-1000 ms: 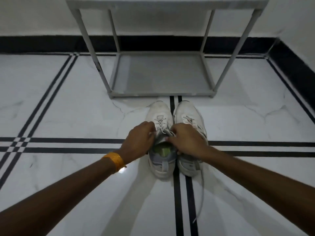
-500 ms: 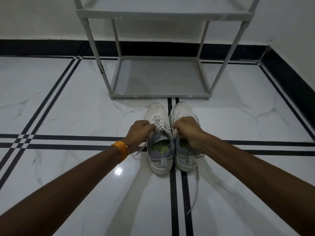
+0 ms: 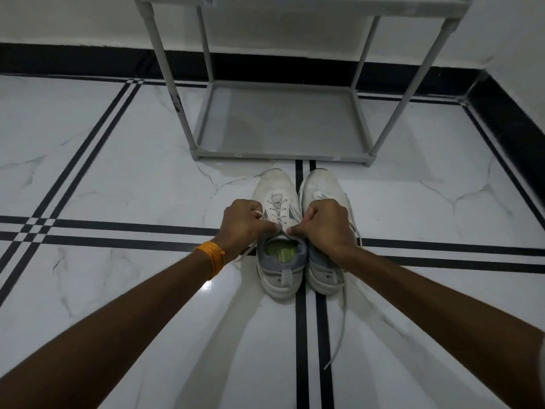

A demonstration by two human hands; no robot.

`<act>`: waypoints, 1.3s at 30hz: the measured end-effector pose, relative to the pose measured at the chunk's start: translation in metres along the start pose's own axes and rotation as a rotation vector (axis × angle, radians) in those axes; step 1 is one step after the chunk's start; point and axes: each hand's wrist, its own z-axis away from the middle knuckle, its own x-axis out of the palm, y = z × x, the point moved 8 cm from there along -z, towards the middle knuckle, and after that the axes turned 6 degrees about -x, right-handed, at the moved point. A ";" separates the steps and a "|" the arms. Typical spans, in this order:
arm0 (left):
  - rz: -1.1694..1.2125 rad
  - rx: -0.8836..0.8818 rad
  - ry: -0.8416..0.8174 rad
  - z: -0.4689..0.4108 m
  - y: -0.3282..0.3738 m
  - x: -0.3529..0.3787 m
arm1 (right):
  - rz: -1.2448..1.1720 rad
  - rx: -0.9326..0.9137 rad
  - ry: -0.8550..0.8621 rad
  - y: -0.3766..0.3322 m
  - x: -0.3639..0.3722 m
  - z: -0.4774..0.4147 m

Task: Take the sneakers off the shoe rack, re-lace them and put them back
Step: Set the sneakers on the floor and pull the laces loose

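Two white sneakers are set side by side on the marble floor point(image 3: 118, 178), toes pointed at the grey shoe rack point(image 3: 280, 122), which stands just beyond them against the wall. The left sneaker point(image 3: 278, 202) is laced across its upper part, and its green insole can be seen through the opening at the heel end. The right sneaker point(image 3: 323, 187) is partly covered by the right hand point(image 3: 323, 224). Both hands are closed into loose fists above the sneakers' tongues. The left hand point(image 3: 243, 224) is pinched on a white lace point(image 3: 267, 221) of the left sneaker, with a strand drawn out between thumb and fingers; a further bit of lace hangs below that hand toward the floor. The right hand's thumb and forefinger are pressed together close to the left hand's fingertips, at the top edge of the left sneaker's opening; whether lace is actually caught between them cannot be told. An orange thread band point(image 3: 212, 256) is worn on the left wrist. A loose lace end point(image 3: 342, 320) from the right sneaker is trailed back over the floor, beside the pair of black inlaid lines that the sneakers sit on. The rack's bottom shelf holds nothing that can be seen.
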 end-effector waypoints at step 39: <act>0.116 0.169 -0.462 0.037 0.133 -0.041 | -0.376 -0.293 -0.138 -0.112 -0.095 0.002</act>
